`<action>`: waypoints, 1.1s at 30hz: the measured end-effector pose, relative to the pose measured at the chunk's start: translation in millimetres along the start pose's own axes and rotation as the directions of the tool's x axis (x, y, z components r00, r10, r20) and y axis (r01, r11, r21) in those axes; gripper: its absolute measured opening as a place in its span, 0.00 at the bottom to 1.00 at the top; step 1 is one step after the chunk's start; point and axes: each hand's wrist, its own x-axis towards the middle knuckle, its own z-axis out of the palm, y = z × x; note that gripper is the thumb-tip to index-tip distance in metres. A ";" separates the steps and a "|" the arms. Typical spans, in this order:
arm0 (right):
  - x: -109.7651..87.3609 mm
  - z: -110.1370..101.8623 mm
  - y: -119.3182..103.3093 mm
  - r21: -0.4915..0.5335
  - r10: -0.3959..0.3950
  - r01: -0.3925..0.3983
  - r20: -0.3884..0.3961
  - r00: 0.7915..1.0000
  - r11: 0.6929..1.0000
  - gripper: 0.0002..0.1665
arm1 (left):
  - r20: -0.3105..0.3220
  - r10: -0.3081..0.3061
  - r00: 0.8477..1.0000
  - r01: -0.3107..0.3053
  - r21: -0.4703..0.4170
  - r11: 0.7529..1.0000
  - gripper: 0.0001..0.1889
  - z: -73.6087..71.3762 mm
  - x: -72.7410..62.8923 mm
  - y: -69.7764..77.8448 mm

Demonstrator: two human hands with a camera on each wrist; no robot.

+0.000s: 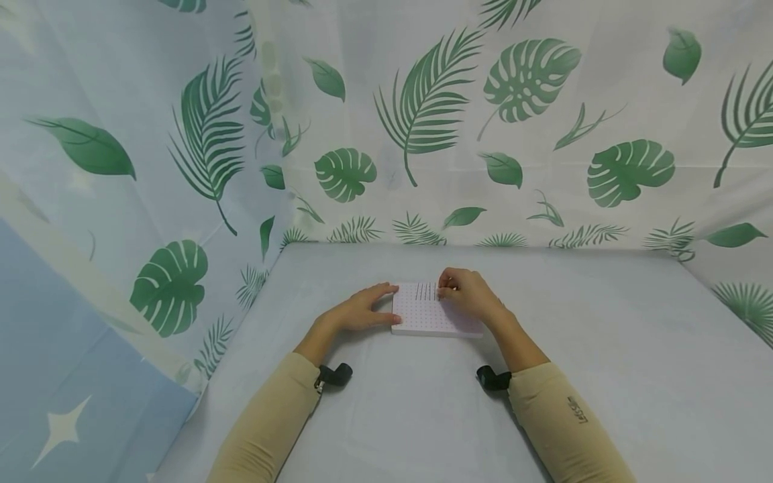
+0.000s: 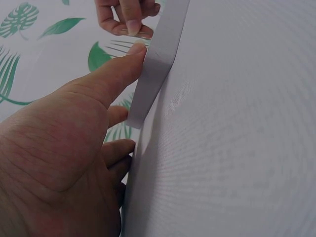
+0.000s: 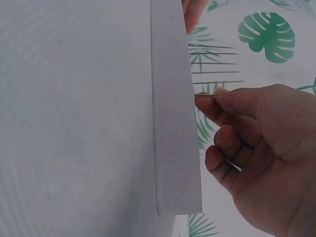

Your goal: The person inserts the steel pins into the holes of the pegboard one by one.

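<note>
A white pegboard [image 1: 417, 322] with a grid of small holes lies flat on the table, its thick side wall [image 3: 177, 123] facing the right wrist view. Several thin dark metal pins [image 3: 215, 72] stand upright in a row near its far edge. My right hand [image 1: 471, 293] pinches another pin [image 3: 205, 95] between thumb and index finger, its lower tip right at the board's surface beside that row. On the left, my left hand [image 1: 360, 310] rests against the board, thumb [image 2: 126, 64] by the near corner and index finger reaching the far left corner, the fingers spread.
The table [image 1: 423, 416] has a pale cloth over it. A leaf-printed curtain [image 1: 543, 168] hangs behind it and another at the left. Black wrist cameras [image 1: 494, 379] stick out from both sleeves [image 1: 558, 416].
</note>
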 end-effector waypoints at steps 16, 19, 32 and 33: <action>-0.8 1.5 2.4 0.035 0.005 -0.005 -0.001 1.000 0.999 0.03 | -0.001 -0.001 1.000 0.001 0.007 1.000 0.46 0.6 -0.5 -0.3; -1.7 -0.1 4.3 0.040 0.016 -0.016 0.006 1.000 0.999 0.03 | -0.001 0.003 1.000 -0.003 0.001 1.000 0.46 0.8 -0.6 -0.4; -6.1 -23.0 15.6 0.056 0.029 -0.027 -0.034 0.999 0.998 0.04 | 0.000 -0.004 1.000 0.004 -0.004 1.000 0.47 0.3 -0.9 -0.4; -6.9 -25.4 16.7 0.061 0.032 -0.030 -0.037 0.999 0.998 0.04 | -0.001 -0.006 1.000 0.006 -0.004 1.000 0.47 0.4 -0.9 -0.2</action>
